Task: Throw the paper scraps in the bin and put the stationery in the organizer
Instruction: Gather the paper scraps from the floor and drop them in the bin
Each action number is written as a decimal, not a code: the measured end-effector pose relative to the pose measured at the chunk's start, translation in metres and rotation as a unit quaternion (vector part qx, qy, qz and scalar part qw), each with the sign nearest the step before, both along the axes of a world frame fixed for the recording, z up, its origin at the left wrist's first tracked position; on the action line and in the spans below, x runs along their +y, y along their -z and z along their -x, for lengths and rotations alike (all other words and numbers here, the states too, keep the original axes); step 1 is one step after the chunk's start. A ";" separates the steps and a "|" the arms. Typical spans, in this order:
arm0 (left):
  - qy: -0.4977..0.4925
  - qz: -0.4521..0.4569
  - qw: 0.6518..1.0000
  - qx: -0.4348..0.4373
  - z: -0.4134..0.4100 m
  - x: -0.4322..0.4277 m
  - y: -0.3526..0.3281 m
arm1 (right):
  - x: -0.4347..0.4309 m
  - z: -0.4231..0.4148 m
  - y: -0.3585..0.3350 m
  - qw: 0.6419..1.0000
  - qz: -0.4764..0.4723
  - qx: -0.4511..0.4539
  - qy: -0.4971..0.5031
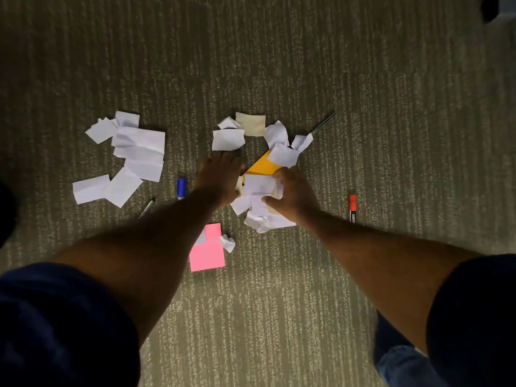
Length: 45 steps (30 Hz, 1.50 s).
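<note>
Paper scraps [259,196], both hands gathering, carpet [279,65]

Both bare hands reach down to a grey-green ribbed carpet [279,65]. The left hand [220,177] lies flat, fingers spread, beside a cluster of white paper scraps [259,196]; the right hand [293,195] curls round that cluster, thumb and fingers touching it. An orange paper sheet [261,166] lies partly under the scraps. Left: a second pile of white torn sheets [134,152] and a blue-capped marker [181,187] (partly hidden by the forearm). Right: a red-capped marker [353,206]. Nearer: a pink sticky-note pad [208,254].
</note>
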<state>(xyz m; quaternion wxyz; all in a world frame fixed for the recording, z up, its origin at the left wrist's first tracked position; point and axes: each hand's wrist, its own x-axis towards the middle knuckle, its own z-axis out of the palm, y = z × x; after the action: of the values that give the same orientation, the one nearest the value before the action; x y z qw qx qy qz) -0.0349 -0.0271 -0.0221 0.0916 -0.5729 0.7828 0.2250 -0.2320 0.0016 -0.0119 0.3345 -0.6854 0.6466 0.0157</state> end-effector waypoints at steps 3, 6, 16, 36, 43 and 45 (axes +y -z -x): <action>0.000 -0.022 1.000 0.019 -0.001 0.001 0.003 | -0.009 -0.008 -0.003 1.000 0.011 0.017 -0.017; -0.044 -0.018 0.994 0.097 -0.006 0.004 0.001 | -0.017 -0.015 -0.003 0.998 -0.001 0.040 -0.042; -0.430 -0.213 0.711 0.514 -0.037 -0.005 -0.015 | -0.019 -0.025 0.003 0.995 -0.006 0.077 -0.069; -0.543 -0.270 0.596 0.527 -0.036 0.016 -0.032 | -0.029 -0.030 -0.001 0.995 -0.006 0.081 -0.061; -0.558 -0.304 0.502 0.586 -0.019 0.025 -0.043 | -0.019 -0.047 -0.035 0.942 -0.117 -0.251 0.192; -0.541 -0.322 0.478 0.613 -0.012 0.025 -0.046 | -0.014 -0.054 -0.040 0.912 -0.163 -0.301 0.225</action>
<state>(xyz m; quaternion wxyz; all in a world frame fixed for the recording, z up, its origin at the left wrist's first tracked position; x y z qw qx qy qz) -0.0233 -0.0024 0.0240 -0.3737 -0.5293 0.0480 0.7602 -0.1779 -0.0128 0.0277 0.6152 -0.4297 0.6408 -0.1620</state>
